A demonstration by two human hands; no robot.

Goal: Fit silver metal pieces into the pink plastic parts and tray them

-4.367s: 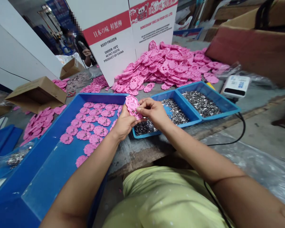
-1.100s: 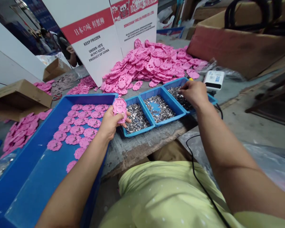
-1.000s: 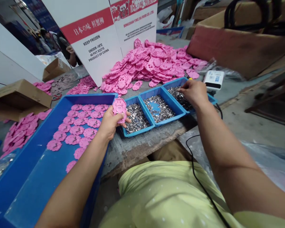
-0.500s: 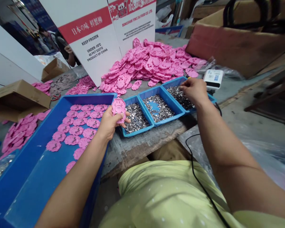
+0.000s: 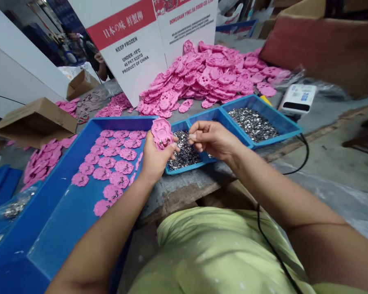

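My left hand grips a pink plastic piece with a scalloped edge, held up above the near corner of the large blue tray. Small shiny metal parts show at its lower end, beside my thumb. A short way to the right, my right hand is closed in a pinch over the small blue bins; whatever lies between the fingertips is too small to make out. Under the hands is a bin of small metal parts. The middle bin is partly covered by my right hand. The right bin also holds metal parts.
Rows of pink pieces lie in the large tray. Behind the bins rises a pink heap against a white carton. A white device stands at the right, near a black cable. Another person is at the back left.
My right hand has come out of the right bin and moved left, close to the pink piece. Metal parts now show at the piece's lower end. The view has shifted slightly.
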